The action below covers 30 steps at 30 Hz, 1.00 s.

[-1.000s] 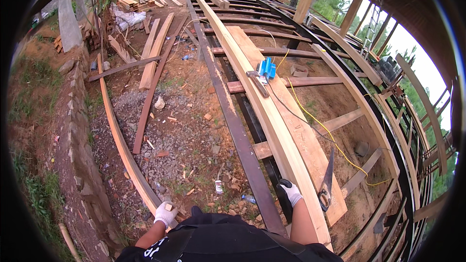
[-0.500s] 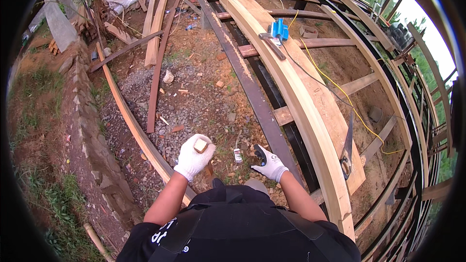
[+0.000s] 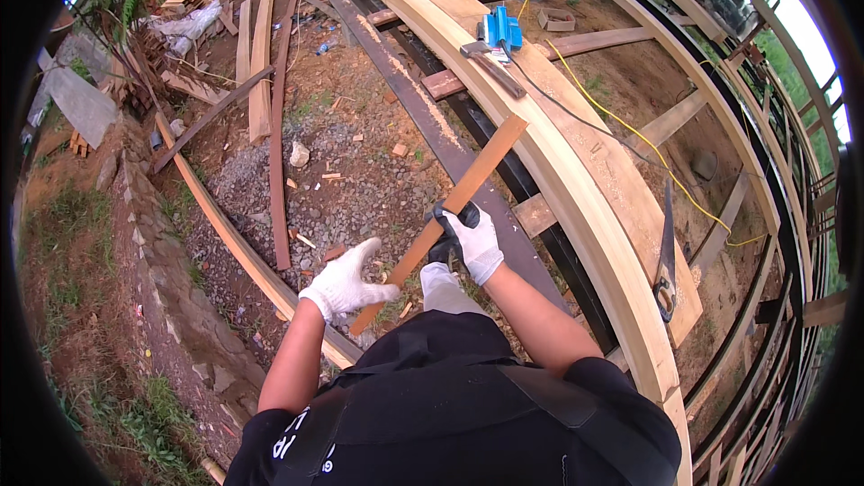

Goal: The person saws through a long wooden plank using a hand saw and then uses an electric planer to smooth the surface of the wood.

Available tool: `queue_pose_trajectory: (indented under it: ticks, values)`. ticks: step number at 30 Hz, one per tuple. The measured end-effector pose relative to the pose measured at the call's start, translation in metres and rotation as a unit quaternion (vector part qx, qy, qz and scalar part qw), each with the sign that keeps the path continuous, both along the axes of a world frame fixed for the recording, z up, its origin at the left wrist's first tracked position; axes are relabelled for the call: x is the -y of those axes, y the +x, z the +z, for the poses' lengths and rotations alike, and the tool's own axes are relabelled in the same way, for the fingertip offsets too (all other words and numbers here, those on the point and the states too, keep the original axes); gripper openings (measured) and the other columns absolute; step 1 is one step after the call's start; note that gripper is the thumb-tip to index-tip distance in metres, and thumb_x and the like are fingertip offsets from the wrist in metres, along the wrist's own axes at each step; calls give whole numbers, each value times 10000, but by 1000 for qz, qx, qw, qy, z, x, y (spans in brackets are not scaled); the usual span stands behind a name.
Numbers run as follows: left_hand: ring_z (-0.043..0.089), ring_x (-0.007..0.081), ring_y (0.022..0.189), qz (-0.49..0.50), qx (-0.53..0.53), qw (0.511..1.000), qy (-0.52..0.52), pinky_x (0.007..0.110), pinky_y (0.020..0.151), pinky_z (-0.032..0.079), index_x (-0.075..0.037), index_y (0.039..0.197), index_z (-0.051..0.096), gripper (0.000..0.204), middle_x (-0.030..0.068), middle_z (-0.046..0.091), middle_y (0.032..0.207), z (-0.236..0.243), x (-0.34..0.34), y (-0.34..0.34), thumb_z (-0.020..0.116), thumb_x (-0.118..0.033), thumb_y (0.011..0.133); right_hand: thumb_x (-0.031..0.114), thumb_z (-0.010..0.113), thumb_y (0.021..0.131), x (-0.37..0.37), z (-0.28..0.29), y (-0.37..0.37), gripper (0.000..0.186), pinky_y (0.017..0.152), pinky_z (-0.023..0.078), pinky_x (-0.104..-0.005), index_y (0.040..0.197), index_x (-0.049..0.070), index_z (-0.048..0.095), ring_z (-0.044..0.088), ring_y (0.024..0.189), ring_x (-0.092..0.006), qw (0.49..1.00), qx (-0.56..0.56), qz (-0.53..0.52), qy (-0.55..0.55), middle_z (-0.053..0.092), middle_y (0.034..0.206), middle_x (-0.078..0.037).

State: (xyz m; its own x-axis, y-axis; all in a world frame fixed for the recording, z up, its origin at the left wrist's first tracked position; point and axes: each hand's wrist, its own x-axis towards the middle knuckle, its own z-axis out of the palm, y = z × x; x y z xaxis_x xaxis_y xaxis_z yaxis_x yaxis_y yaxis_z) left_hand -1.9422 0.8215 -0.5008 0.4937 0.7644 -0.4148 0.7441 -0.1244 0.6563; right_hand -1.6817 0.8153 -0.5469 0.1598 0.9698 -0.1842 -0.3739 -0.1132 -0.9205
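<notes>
A narrow brown wooden strip [image 3: 490, 157] slants in front of me, its upper end reaching over toward the long pale beam. My right hand [image 3: 470, 241], in a white glove with dark fingers and palm, is closed around its middle. Close to the lower end is my left hand [image 3: 346, 281], in a white knit glove. Its thumb and fingers are spread apart, and the fingertips overlap the strip; whether they touch it I cannot tell.
The pale beam [image 3: 576, 189] runs along my right, beside a wide board [image 3: 594, 162]. On them are a hammer [image 3: 493, 68], a blue power tool [image 3: 501, 29] and a handsaw [image 3: 666, 261]. A yellow cord [image 3: 621, 130] trails past. Planks [image 3: 260, 72] lie on gravel; a stone edge [image 3: 180, 306] is at left.
The wooden strip, earlier end-on in my left hand, now lies slanted across in my right hand's grip. My left hand has opened, and my right hand has moved up and left.
</notes>
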Motion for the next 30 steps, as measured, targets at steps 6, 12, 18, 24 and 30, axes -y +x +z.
queue_pose_trajectory:
  ticks: [6, 12, 18, 24, 30]
  values:
    - [716, 344, 1069, 152, -48, 987, -4, 406, 935, 550, -66, 1344, 606, 702, 189, 733, 1146, -77, -57, -5, 844, -411, 781, 186, 709, 996, -150, 7, 39, 281, 684, 667, -420, 1198, 4, 639, 726, 834, -234, 980, -138, 138, -43, 707, 1015, -97]
    - [745, 273, 890, 327, -5, 945, 23, 371, 826, 571, -18, 1201, 648, 452, 179, 743, 977, -59, -145, -7, 780, -256, 841, 330, 746, 895, -402, 33, 249, 360, 942, 551, -405, 1159, 89, 709, 712, 1053, -322, 859, 504, -88, 12, 748, 1131, -152]
    - [702, 199, 815, 410, -34, 911, -23, 353, 772, 575, 1, 1248, 610, 531, 140, 734, 927, -67, -182, -16, 825, -248, 832, 501, 789, 811, -610, -53, 361, 659, 1043, 518, -439, 1288, 69, 651, 642, 1245, -328, 823, 541, -100, -145, 671, 1340, -182]
    - [733, 190, 884, 330, -46, 943, -5, 338, 813, 572, -23, 1187, 675, 478, 127, 762, 964, -80, -214, -17, 849, -253, 806, 240, 850, 775, -637, -109, 419, 342, 596, 603, -368, 999, 20, 714, 720, 641, -196, 945, 236, -183, -132, 745, 790, -101]
    - [694, 182, 966, 311, -29, 948, -57, 321, 875, 535, -66, 1262, 641, 543, 98, 735, 1038, -142, -204, -85, 859, -246, 799, 157, 763, 865, -519, -43, 342, 168, 476, 542, -358, 949, 38, 680, 643, 523, -202, 953, 95, -278, -75, 704, 738, -114]
